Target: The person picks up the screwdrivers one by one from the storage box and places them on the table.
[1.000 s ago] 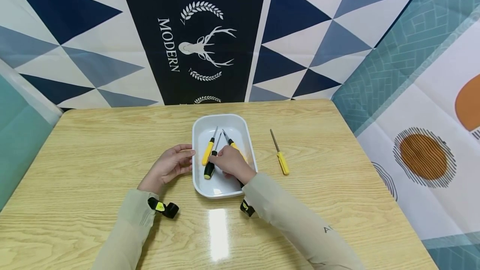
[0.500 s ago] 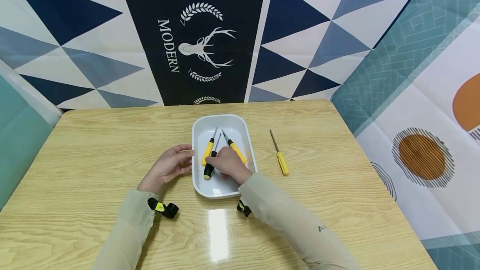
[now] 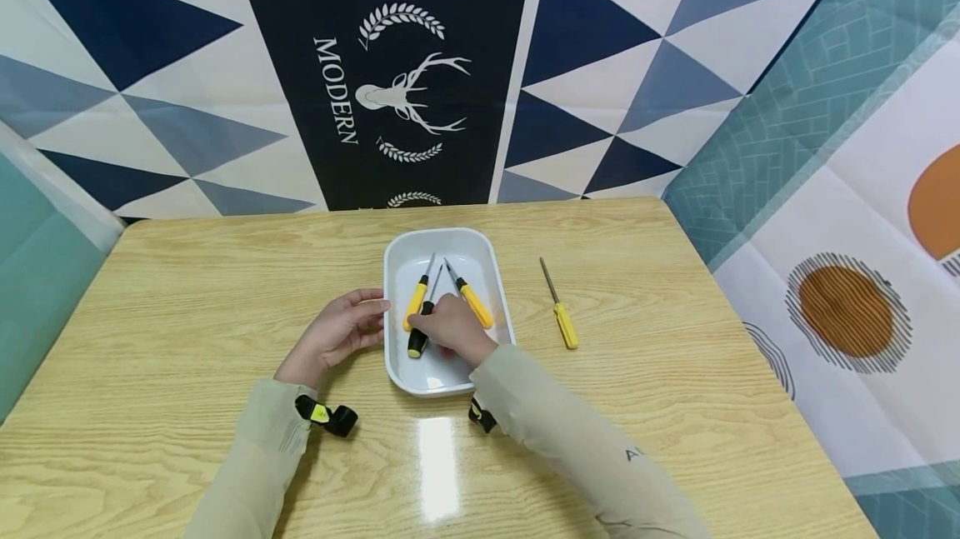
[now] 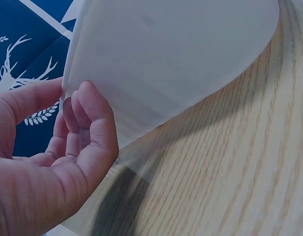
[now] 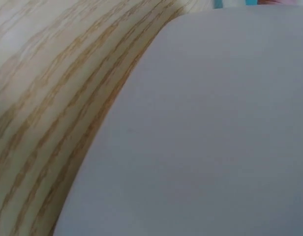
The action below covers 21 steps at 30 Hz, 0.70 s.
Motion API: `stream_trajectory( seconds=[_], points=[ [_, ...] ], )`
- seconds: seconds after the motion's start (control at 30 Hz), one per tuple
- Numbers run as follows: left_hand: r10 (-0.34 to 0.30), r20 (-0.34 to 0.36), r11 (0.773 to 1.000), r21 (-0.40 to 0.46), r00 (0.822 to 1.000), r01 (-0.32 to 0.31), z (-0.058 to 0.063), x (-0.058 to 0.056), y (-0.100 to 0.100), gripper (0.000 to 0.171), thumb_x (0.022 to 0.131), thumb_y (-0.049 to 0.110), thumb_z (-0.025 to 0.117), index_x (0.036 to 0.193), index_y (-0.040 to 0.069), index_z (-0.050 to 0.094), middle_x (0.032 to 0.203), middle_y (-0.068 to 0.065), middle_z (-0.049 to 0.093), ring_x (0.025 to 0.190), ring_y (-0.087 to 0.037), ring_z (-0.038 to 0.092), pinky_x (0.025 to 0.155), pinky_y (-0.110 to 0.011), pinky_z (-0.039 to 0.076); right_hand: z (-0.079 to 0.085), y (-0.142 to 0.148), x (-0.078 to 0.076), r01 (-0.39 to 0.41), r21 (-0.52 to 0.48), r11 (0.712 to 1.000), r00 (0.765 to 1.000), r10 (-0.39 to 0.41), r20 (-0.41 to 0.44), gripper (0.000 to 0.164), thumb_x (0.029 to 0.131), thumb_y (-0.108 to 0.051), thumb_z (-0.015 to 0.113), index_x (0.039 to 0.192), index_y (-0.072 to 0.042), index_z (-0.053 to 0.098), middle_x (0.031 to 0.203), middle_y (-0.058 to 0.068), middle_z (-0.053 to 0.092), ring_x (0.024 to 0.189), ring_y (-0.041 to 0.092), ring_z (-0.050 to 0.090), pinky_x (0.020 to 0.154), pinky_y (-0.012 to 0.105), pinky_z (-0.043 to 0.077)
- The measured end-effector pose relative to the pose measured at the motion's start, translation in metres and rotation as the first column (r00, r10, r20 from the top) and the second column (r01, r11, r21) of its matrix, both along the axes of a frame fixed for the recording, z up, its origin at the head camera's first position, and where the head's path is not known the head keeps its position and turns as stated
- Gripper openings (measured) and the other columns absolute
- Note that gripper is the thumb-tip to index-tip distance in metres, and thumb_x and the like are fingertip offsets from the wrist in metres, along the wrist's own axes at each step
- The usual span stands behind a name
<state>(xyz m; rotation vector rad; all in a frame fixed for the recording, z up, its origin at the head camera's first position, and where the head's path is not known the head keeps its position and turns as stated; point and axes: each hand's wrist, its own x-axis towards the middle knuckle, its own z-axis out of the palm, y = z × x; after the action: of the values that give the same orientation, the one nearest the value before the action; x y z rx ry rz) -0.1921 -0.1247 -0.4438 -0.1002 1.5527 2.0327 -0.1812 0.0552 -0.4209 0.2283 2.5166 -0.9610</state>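
A white plastic tray point(image 3: 395, 364) stands on the wooden table. My left hand point(image 3: 347, 326) holds its left side; in the left wrist view the thumb meets the rim and curled fingers lie against the outer wall. Inside the tray my right hand point(image 3: 453, 329) grips the handle of a black screwdriver point(image 3: 417, 344) with a yellow end, thumb across it, other fingers mostly hidden underneath. Close on its left lies a yellow screwdriver point(image 3: 416, 299) with a black collar. Another yellow-handled screwdriver point(image 3: 474, 303) lies to the right. All three shafts point to the far end.
A screwdriver with a plain yellow handle point(image 3: 566, 326) lies on the table point(image 3: 645, 372) right of the tray. Patterned cloths point(image 3: 600, 64) hang behind and to the side. In the right wrist view the tray's outer wall point(image 5: 200, 123) fills most of the picture.
My right hand has shifted slightly left inside the tray, uncovering more of the right-hand yellow screwdriver's handle. The left hand and tray have stayed put.
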Motion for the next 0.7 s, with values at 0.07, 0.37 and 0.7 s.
stream_trajectory(
  seconds=[0.07, 0.37, 0.7],
  points=[
    [-0.006, -0.003, 1.0, 0.003, 1.0, 0.006, 0.0, -0.0002, 0.0006, 0.055, 0.084, 0.017, 0.059, 0.129, 0.001, 0.03, 0.089, -0.001, 0.057, 0.075, -0.009, 0.058, 0.069, -0.024, 0.052, -0.0011, -0.0004, -0.0006, 0.002, 0.009, 1.0, 1.0, -0.002, 0.003, 0.044, 0.076, -0.043, 0.061, 0.048, -0.015, 0.042, 0.039, -0.001, 0.039, 0.036, 0.015, 0.043, 0.032, 0.025, 0.038],
    [0.007, 0.006, 1.0, -0.01, 1.0, -0.007, 0.0028, -0.0001, 0.0007, 0.051, 0.085, 0.016, 0.057, 0.127, 0.002, 0.032, 0.089, -0.002, 0.057, 0.075, -0.009, 0.058, 0.069, -0.024, 0.052, 0.0003, -0.0037, -0.0002, 0.007, 0.031, 0.999, 1.0, -0.008, 0.012, 0.041, 0.075, -0.046, 0.062, 0.057, -0.013, 0.047, 0.041, 0.0, 0.041, 0.037, 0.016, 0.044, 0.032, 0.026, 0.035],
    [-0.003, -0.007, 1.0, -0.005, 1.0, 0.003, 0.0013, -0.0002, -0.0005, 0.053, 0.085, 0.017, 0.058, 0.128, 0.001, 0.031, 0.09, -0.001, 0.057, 0.076, -0.009, 0.057, 0.068, -0.023, 0.052, -0.0002, -0.0044, -0.0021, 0.02, 0.032, 0.999, 0.999, -0.021, 0.036, 0.035, 0.075, -0.04, 0.064, 0.06, -0.011, 0.049, 0.043, 0.001, 0.043, 0.037, 0.015, 0.045, 0.033, 0.025, 0.036]
  ],
)
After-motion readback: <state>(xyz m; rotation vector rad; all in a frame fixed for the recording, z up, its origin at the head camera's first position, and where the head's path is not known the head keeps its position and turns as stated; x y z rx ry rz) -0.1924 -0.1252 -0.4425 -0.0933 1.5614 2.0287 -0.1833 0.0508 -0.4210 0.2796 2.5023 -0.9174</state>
